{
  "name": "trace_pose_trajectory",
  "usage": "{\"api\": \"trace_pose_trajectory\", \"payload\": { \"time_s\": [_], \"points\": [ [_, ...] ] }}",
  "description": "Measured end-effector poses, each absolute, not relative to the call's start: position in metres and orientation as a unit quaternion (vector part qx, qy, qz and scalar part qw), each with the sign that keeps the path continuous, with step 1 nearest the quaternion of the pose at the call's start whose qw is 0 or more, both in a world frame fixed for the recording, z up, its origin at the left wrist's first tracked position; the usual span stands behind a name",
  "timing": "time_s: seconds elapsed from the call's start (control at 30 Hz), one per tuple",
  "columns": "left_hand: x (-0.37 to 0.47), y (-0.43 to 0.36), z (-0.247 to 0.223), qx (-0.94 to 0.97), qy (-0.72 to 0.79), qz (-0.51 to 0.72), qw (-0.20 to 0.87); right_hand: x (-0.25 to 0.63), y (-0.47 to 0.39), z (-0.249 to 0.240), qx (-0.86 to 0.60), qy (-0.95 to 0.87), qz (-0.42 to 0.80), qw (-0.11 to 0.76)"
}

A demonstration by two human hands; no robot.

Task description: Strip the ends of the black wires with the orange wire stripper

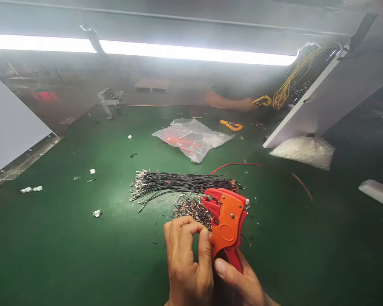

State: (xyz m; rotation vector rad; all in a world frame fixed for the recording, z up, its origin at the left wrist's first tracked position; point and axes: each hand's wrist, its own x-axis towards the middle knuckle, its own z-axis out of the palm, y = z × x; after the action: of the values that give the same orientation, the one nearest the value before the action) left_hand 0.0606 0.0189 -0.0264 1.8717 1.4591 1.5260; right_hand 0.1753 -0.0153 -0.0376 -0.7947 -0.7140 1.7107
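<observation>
My right hand (242, 282) grips an orange and red wire stripper (227, 229) by its handles, with the jaws pointing up and to the left. Close against the tool's left side is my left hand (188, 259), its fingers curled and thumb and forefinger brought together; whatever they may pinch is hidden. Behind the stripper lies a bundle of black wires (185, 182), with silvery terminals at the left end and coppery tips at the right. A pile of short wire scraps (191, 208) sits between the bundle and my hands, partly covered by the tool.
A clear plastic bag (193, 138) with red contents lies beyond the bundle. A red wire (236, 164) curves behind it. Farther back are a yellow tool (231, 125) and another person's arm (226, 102). A filled bag (303, 151) leans by the right panel (332, 89).
</observation>
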Motion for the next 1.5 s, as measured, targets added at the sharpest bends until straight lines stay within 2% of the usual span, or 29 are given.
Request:
{"api": "trace_pose_trajectory", "payload": {
  "time_s": [0.23, 0.47, 0.63, 0.83, 1.07, 1.5],
  "points": [
    [0.034, 0.044, -0.041, 0.730, 0.536, 0.423, 0.026, 0.199, 0.002, -0.036, -0.329, -0.343, 0.643, 0.601],
    [0.039, 0.041, -0.044, 0.766, 0.530, 0.364, -0.015, 0.215, 0.010, -0.028, -0.358, -0.371, 0.599, 0.613],
    [0.022, 0.061, -0.021, 0.801, 0.495, 0.322, -0.097, 0.221, 0.013, -0.024, -0.370, -0.382, 0.563, 0.633],
    [0.004, 0.115, 0.013, 0.894, 0.376, 0.171, -0.170, 0.223, 0.013, -0.029, -0.376, -0.403, 0.559, 0.619],
    [0.006, 0.140, -0.002, 0.937, 0.282, 0.084, -0.187, 0.221, 0.010, -0.026, -0.396, -0.385, 0.555, 0.622],
    [0.011, 0.146, -0.006, 0.937, 0.296, 0.055, -0.175, 0.223, 0.011, -0.024, -0.404, -0.381, 0.561, 0.613]
  ]
}}
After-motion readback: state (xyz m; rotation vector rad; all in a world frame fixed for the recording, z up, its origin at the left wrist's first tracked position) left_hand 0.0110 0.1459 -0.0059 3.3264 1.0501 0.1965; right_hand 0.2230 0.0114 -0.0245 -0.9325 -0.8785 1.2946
